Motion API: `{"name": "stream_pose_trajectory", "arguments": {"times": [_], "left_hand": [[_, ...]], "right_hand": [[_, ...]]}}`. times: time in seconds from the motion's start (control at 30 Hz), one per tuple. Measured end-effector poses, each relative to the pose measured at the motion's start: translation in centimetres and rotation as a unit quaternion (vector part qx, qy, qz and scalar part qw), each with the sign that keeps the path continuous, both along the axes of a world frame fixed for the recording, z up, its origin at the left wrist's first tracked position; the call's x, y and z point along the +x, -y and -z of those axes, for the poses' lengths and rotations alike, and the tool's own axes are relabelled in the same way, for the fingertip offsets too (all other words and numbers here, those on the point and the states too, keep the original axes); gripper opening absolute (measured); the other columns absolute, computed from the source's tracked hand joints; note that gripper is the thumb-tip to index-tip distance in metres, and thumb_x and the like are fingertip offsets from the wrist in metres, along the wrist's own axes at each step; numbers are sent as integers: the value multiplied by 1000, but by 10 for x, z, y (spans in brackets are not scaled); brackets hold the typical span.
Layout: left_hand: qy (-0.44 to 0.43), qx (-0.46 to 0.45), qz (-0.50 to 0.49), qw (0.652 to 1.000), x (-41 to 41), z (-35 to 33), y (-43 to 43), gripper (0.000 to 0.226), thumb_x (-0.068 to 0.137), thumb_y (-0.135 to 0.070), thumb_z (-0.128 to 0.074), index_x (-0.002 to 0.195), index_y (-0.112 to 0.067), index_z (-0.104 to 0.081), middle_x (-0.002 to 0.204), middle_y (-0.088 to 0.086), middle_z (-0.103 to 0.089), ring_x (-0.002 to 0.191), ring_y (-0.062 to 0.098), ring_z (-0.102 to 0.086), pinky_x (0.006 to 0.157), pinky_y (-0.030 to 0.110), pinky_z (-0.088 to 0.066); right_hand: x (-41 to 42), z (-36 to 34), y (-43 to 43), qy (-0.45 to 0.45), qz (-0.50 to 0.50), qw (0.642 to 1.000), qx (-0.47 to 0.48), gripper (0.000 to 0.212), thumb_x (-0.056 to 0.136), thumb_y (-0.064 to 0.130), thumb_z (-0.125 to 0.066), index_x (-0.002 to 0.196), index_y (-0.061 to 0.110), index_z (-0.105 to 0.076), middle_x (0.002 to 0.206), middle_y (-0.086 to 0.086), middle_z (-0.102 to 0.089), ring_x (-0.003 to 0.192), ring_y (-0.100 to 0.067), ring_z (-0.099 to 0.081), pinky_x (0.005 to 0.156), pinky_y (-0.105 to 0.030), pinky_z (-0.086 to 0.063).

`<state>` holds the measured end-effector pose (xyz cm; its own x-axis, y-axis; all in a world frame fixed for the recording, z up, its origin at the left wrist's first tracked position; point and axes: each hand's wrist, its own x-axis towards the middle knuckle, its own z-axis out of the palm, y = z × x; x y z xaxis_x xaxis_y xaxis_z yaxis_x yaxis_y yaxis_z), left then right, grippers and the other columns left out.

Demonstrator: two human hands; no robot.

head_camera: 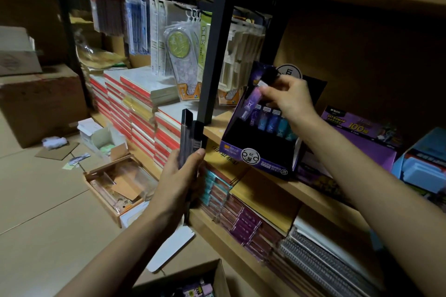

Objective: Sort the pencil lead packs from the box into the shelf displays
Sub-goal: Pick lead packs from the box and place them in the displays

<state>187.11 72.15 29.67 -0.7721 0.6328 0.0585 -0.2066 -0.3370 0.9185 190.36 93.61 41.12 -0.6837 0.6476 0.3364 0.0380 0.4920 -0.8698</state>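
1. Two bare hands are up at the shelves; nearest of all, at the bottom edge, the cardboard box (218, 272) sits open with purple packs (193, 290) showing inside.
2. Left hand (178, 181) grips a slim dark stack of lead packs (187, 128) upright, thumb curled round its front edge; the stack stands just in front of the black shelf post (214, 55).
3. Right hand (292, 101) reaches over the purple display box (260, 159); its fingertips pinch one purple lead pack (252, 101), tilted above the back tier.
4. That display box stands on the wooden shelf (313, 194); a row of purple, blue and teal packs (272, 120) fills its back tier; the front tier is too dark to read.
5. Further off, a purple carton (362, 137) lies to the right; hanging rulers (179, 55) and red-edged notebook stacks (135, 103) are to the left.
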Motion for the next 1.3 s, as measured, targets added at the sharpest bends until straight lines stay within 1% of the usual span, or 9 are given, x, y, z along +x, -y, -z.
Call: {"name": "stream_pose_trajectory", "arguments": {"times": [0.1, 0.37, 0.5, 0.67, 0.77, 0.87, 1.07, 1.17, 1.3], "left_hand": [[-11, 4, 7, 1000, -3, 2, 1, 20, 94, -25, -49, 111, -15, -51, 59, -13, -59, 44, -1, -53, 41, 11, -40], [-42, -35, 1, 998, -6, 10, 8, 31, 86, -37, -57, 104, -12, -60, 65, -11, -65, 57, 0, -62, 47, 12, -45], [-17, -36, -17, 999, -9, 12, 8, 35, 83, -39, -59, 102, -10, -61, 65, -9, -66, 57, 3, -63, 47, 14, -46], [-12, -37, -16, 999, -6, 14, 5, 38, 84, -39, -59, 102, -6, -60, 64, -6, -65, 56, 5, -62, 47, 14, -46], [-22, -45, -9, 999, -5, 15, 4, 40, 83, -41, -59, 104, -7, -61, 66, -6, -67, 55, 5, -63, 45, 13, -45], [-27, -45, -7, 999, -5, 14, 4, 40, 82, -41, -59, 104, -7, -61, 68, -6, -68, 56, 5, -63, 48, 13, -46], [-21, -31, 7, 999, -5, 13, 6, 35, 85, -38, -59, 101, -7, -61, 67, -3, -67, 54, 7, -62, 47, 15, -46], [-22, -22, 10, 999, -3, 10, 6, 38, 80, -43, -60, 98, -9, -62, 64, -1, -67, 52, 9, -62, 46, 15, -47], [-7, -8, 14, 1000, -2, 9, 5, 39, 78, -45, -61, 96, -12, -66, 62, 1, -65, 50, 10, -61, 46, 16, -47]], "right_hand": [[-21, 10, -16, 22, 58, 997, 54, 11, 83, 12, -69, 93, 6, -67, 82, -3, -65, 79, -16, -60, 74, -30, -49], [-40, 33, -28, 77, 56, 988, 126, 25, 82, 13, -70, 106, 5, -69, 101, -10, -69, 96, -22, -63, 87, -33, -49], [-41, 40, -29, 78, 59, 991, 92, 18, 82, 11, -70, 99, 7, -70, 91, -7, -68, 93, -25, -65, 86, -38, -52], [-52, 46, -35, 103, 70, 991, 43, 19, 83, 10, -69, 97, -4, -68, 96, -20, -69, 89, -32, -67, 85, -48, -54], [-59, 51, -39, 144, 99, 980, 93, 25, 83, 16, -70, 87, -8, -67, 91, -25, -69, 85, -34, -66, 80, -45, -53], [-64, 50, -42, 178, 120, 966, 141, 29, 82, 20, -72, 81, -8, -67, 87, -23, -68, 73, -24, -61, 69, -35, -49], [-47, 46, -29, 259, 116, 934, 216, 31, 88, 33, -63, 78, 4, -68, 81, -13, -69, 76, -26, -66, 73, -37, -56], [-21, 47, 11, 155, -32, 985, 72, 30, 95, 31, -53, 81, 9, -68, 79, -10, -70, 70, -18, -67, 61, -27, -54], [16, 52, 68, 95, -191, 966, -149, 40, 91, 44, -48, 87, 10, -67, 77, -4, -70, 68, -15, -67, 54, -21, -52]]}}
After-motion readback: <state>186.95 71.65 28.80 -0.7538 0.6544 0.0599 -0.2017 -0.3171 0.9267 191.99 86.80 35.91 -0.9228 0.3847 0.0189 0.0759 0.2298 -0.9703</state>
